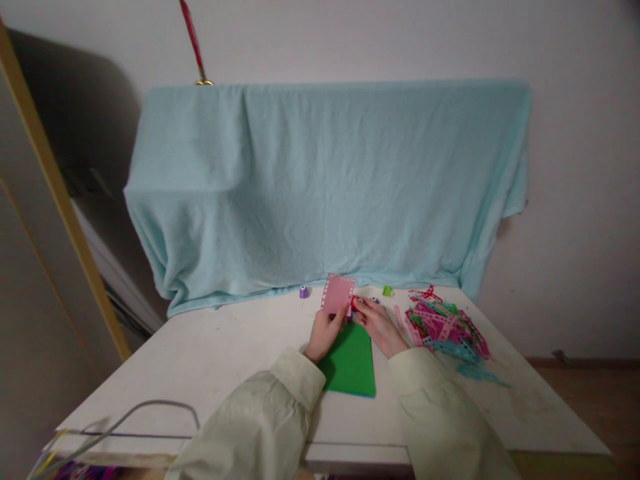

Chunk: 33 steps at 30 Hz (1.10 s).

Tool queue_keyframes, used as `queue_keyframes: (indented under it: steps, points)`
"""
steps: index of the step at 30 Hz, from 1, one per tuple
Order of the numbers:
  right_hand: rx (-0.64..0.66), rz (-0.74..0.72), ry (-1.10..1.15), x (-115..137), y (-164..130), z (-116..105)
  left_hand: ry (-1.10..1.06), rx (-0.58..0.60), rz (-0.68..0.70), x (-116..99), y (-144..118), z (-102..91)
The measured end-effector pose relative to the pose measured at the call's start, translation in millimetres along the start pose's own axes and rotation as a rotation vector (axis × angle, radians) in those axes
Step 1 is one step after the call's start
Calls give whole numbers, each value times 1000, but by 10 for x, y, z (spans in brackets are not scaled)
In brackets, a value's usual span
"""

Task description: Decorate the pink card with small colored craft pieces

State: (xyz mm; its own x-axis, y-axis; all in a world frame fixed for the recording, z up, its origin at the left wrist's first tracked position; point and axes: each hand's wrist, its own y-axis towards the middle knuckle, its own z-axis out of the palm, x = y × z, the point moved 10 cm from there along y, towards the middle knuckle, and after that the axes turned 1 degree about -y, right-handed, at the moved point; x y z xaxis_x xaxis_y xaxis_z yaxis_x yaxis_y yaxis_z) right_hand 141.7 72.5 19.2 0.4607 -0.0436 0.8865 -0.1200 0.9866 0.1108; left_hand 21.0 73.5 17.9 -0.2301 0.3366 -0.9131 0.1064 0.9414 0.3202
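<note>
Pale green sleeves (255, 420) come nearest the camera, reaching forward over a white table (240, 353) to two bare hands. Between and just beyond them is the pink sheet (339, 297), raised over the table's far part, with white marks, apparently punched holes, along its left, top and right edges. Its long axis runs away from the person, the far end leaning a little to the right, the near end toward the wrists.

The left hand (323, 333) is nearer to that near end and pinches it, thumb on top, the sheet stretching forward from the fingertips. At the sheet's lower right edge sits a small red piece (357, 303), to the right of the left fingertips. The right hand (379, 325) has its fingers closed around this piece; whether the sheet's edge is inside it or merely beside it, I cannot tell. That meeting of edge and red piece is the relation to watch.

Below the hands lies a green stack (350, 363), its long side also pointing away from the person. Farther out are a purple piece (303, 292) on the left, a lime-green piece (387, 291) on the right, and a pile of perforated strips (445, 327) right of the right hand. Behind everything hangs a light blue cloth (325, 187).
</note>
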Motion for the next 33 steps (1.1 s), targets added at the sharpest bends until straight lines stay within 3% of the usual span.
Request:
queue_keyframes:
  steps: [11,17,26,33]
  points:
    - [50,13,-63,-70,-16,82,-43,-5,-46,-21,-16,-39]
    - [42,14,-185,-129,29,8,31,6,11,-94,11,-78]
    - [50,37,-216,-148,8,17,123,121,151,-246,3,-27]
    - [59,-18,-357,-177,56,-24,103,124,120,-193,14,-28]
